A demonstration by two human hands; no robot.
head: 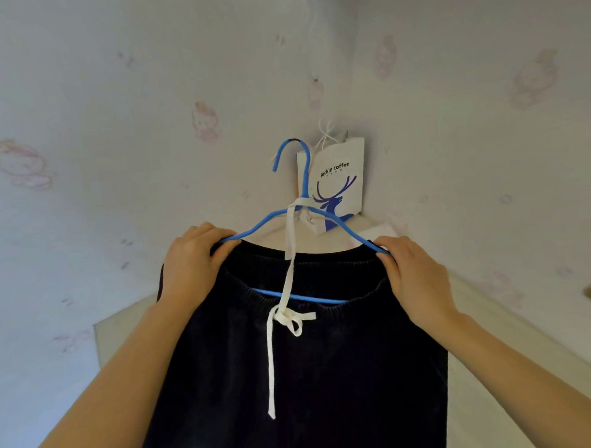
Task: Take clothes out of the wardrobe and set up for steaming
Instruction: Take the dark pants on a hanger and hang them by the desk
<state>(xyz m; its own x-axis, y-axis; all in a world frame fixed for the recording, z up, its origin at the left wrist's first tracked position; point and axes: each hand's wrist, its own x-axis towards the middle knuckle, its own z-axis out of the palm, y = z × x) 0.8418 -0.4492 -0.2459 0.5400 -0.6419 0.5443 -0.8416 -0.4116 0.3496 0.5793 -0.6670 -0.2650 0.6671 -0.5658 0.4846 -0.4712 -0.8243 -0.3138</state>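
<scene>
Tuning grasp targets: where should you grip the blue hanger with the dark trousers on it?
Grip the blue hanger at its two shoulder ends, from the outer sides, as the left hand and right hand do. The wire is bare there; the dark trousers and white drawstring cover the middle.

Both forearms bare — no sleeves, rings, etc.

Both arms raised; left hand point(191, 262) and right hand point(416, 272) curled, gripping.
</scene>
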